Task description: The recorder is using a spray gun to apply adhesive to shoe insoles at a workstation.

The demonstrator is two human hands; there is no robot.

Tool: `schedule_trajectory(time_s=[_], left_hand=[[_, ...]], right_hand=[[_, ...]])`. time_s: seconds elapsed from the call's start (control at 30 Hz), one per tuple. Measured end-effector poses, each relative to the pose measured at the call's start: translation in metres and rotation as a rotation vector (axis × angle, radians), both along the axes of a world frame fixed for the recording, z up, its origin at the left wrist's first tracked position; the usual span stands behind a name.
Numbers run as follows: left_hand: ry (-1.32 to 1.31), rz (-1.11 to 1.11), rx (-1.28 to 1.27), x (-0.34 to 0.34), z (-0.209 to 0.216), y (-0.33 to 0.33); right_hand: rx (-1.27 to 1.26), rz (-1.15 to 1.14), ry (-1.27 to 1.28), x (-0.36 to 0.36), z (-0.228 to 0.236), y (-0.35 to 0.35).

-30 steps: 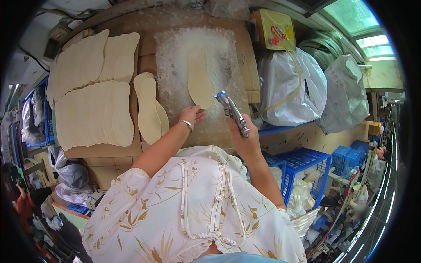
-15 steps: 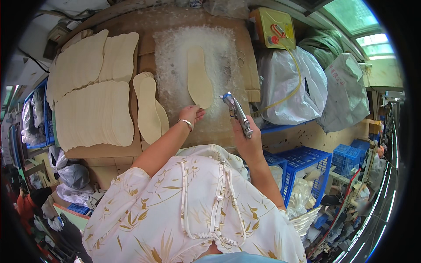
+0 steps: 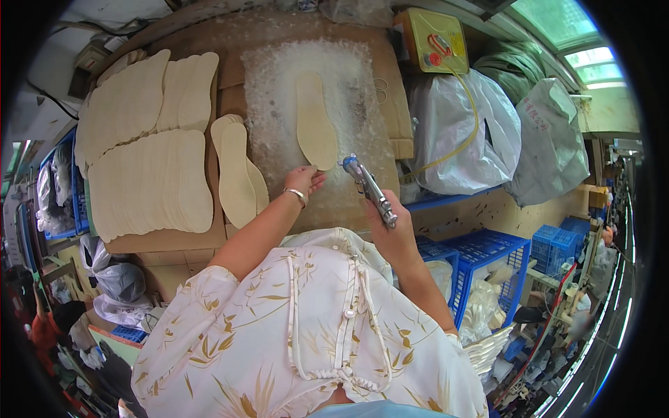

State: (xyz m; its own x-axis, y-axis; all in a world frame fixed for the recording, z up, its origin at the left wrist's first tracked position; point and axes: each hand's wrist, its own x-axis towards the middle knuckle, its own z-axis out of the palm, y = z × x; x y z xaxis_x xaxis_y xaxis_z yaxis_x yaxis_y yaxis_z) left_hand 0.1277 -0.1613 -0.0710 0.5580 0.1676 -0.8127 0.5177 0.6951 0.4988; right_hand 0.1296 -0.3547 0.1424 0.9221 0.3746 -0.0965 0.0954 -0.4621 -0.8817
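Note:
A pale cream insole point(image 3: 313, 118) lies lengthwise on a sheet crusted with white residue point(image 3: 359, 90). My left hand point(image 3: 304, 181), a bangle at its wrist, pinches the insole's near end. In my right hand point(image 3: 390, 226) is a metal spray gun point(image 3: 371, 189), its blue-ringed head just right of the insole's near end and apart from it. My fingers partly hide the gun's grip and trigger. Left of the sheet sits a small pile of loose insoles point(image 3: 237, 184). Farther left, fanned stacks of the same insoles point(image 3: 150, 184) cover the cardboard.
A yellow can point(image 3: 424, 38) stands at the back right, with a yellow hose point(image 3: 474, 115) curving down from it. Beside the cardboard-covered table are a large white plastic bag point(image 3: 456, 139) and a grey sack point(image 3: 547, 143). Blue crates point(image 3: 488, 254) stand low on the right.
My right hand has brought the spray gun a little to the left, closer to the insole's near end. My left hand keeps its pinch in nearly the same place.

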Motion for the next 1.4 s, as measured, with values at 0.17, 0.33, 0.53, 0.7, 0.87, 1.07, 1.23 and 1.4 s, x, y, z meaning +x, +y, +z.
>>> schedule_trajectory(time_s=[0.17, 0.33, 0.53, 0.7, 0.87, 1.07, 1.23, 1.4], left_hand=[[0.002, -0.003, 0.004, 0.000, -0.002, 0.000], [-0.005, -0.014, 0.008, 0.000, -0.002, 0.000], [-0.002, 0.000, 0.003, -0.001, -0.005, -0.002], [0.009, -0.002, 0.015, -0.002, -0.002, -0.004], [0.010, -0.007, 0.010, -0.004, -0.001, -0.004], [0.012, -0.005, 0.011, -0.005, 0.004, -0.005], [-0.007, 0.028, -0.024, -0.011, -0.004, -0.004], [-0.014, 0.040, -0.074, -0.014, -0.001, -0.003]], right_hand=[[-0.007, -0.053, 0.088, -0.003, -0.004, -0.005], [0.004, 0.012, 0.019, -0.008, -0.003, -0.005], [-0.011, 0.020, -0.020, -0.013, -0.004, -0.008], [-0.016, -0.026, 0.044, -0.015, 0.001, -0.009], [-0.030, 0.013, -0.004, -0.024, -0.001, -0.013], [-0.063, -0.072, 0.088, -0.025, -0.001, -0.015], [-0.027, 0.007, 0.033, -0.033, 0.000, -0.017], [-0.052, -0.050, 0.071, -0.034, 0.001, -0.021]])
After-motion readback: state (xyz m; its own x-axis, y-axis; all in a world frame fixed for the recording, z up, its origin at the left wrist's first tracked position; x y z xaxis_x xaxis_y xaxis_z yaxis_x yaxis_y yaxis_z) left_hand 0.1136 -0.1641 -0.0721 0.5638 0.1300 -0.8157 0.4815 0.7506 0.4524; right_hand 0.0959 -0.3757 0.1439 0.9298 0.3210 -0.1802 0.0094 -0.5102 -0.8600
